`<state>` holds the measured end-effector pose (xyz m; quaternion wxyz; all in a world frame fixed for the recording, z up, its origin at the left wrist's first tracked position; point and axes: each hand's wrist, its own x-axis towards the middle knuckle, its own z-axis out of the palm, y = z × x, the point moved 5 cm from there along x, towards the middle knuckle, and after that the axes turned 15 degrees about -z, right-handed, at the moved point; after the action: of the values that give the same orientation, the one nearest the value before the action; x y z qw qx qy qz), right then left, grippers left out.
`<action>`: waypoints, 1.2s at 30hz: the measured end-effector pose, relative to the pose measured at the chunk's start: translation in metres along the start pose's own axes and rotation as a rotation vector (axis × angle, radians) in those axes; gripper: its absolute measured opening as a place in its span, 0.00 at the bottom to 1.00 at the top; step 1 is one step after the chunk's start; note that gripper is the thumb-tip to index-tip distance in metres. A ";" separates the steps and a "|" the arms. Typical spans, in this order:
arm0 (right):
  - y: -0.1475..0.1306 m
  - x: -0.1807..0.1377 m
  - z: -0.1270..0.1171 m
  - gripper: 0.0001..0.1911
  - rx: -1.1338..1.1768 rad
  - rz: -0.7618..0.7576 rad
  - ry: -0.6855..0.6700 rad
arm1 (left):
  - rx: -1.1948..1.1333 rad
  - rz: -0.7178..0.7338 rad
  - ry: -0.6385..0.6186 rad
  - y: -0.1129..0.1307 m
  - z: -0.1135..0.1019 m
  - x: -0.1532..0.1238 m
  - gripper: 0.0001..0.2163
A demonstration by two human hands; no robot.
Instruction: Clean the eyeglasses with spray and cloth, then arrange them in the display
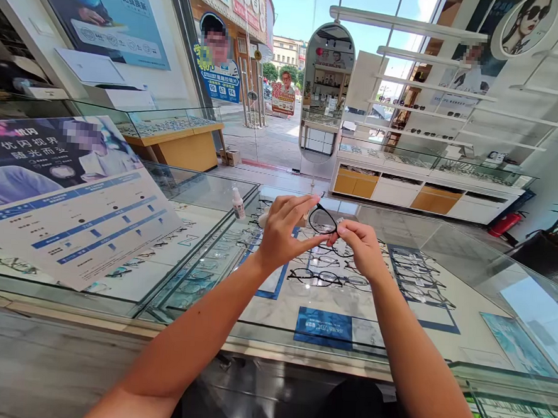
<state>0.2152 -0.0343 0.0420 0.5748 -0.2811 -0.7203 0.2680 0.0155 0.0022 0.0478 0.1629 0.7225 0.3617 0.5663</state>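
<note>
Both my hands are raised over the glass display counter. My left hand pinches one lens rim of a pair of black-framed glasses between thumb and fingers. My right hand is closed round the other side of the same glasses, its fingers curled; that part of the frame is hidden behind them. The glasses hang in the air above rows of spectacle frames lying inside the case.
A small white spray bottle stands on the glass left of my hands. A large printed poster lies on the left counter. More display cases, wall shelves and an oval mirror stand beyond.
</note>
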 end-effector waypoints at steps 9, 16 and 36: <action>0.000 -0.001 -0.004 0.18 -0.114 -0.061 0.013 | -0.062 -0.013 -0.001 -0.001 -0.002 -0.001 0.31; -0.014 -0.010 -0.018 0.22 -0.432 -0.380 0.399 | 0.049 -0.018 0.312 -0.003 -0.016 -0.003 0.31; -0.012 -0.012 0.000 0.29 -0.682 -0.521 0.376 | 0.152 0.134 0.561 -0.009 -0.020 -0.004 0.29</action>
<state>0.2157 -0.0513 0.0427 0.6184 -0.3074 -0.6971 -0.1928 -0.0071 0.0022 0.0455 -0.0358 0.5702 0.3853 0.7247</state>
